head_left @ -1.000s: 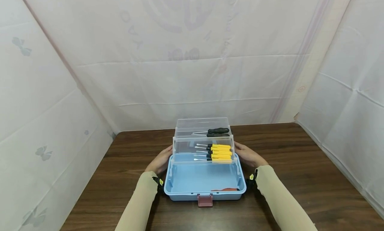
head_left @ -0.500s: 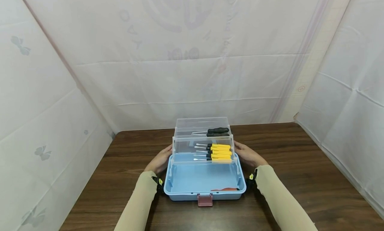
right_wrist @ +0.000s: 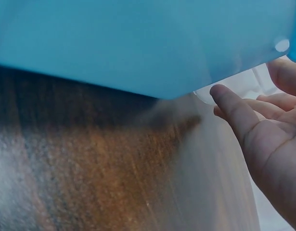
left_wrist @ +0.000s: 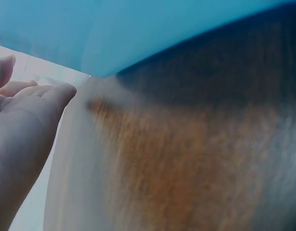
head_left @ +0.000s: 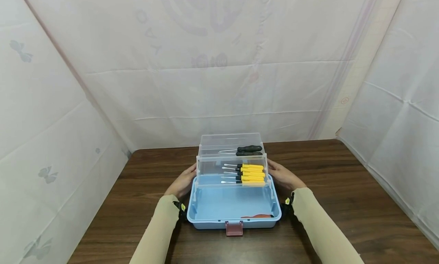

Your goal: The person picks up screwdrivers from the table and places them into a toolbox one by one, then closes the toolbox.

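A light blue toolbox (head_left: 219, 221) stands lid-up on the table in the head view, with a mauve latch (head_left: 234, 229) at its front. Above its back half, two clear trays are stepped: the lower tray (head_left: 209, 167) holds several yellow-handled screwdrivers (head_left: 252, 174), the upper tray (head_left: 209, 142) black-handled screwdrivers (head_left: 249, 148). A red-handled tool (head_left: 258, 216) lies partly hidden behind the front wall. My left hand (head_left: 182, 183) is at the left back side, my right hand (head_left: 285, 177) at the right. Both wrist views show nearly straight fingers (right_wrist: 234, 108) reaching toward the back; their contact is partly hidden.
The dark wood table (head_left: 329, 180) extends to both sides of the toolbox. White sheeting (head_left: 219, 92) rises behind the table, with more sheeting at the left and right.
Almost nothing differs. Both hands keep their places beside the toolbox, and the trays and screwdrivers stay put; the head view shifts very slightly.
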Demonstrator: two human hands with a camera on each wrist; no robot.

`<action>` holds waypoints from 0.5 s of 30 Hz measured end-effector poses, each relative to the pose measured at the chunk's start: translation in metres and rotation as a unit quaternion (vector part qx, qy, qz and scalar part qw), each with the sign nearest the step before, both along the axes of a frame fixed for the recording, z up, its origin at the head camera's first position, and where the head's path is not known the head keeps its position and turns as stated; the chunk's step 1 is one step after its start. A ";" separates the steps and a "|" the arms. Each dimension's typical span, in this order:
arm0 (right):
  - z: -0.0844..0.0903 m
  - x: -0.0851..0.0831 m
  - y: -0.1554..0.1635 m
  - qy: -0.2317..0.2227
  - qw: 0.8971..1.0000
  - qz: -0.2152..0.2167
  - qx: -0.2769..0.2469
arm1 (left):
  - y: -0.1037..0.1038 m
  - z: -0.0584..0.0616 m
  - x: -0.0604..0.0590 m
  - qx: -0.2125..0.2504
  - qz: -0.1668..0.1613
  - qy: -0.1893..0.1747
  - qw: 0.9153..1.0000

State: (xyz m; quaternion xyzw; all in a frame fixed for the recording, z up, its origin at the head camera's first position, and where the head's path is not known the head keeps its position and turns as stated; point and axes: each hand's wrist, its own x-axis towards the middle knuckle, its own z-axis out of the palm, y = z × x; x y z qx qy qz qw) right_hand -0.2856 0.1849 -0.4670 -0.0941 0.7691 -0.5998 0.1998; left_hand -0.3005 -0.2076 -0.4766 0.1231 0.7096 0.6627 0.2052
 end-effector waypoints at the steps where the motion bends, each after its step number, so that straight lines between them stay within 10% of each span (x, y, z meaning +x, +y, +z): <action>1: 0.000 0.000 0.000 0.003 1.000 0.001 0.000 | 0.000 0.000 0.000 0.002 0.003 0.001 1.000; 15: 0.002 0.000 0.000 0.044 0.999 -0.009 0.019 | 0.003 0.005 0.001 -0.013 0.019 0.021 1.000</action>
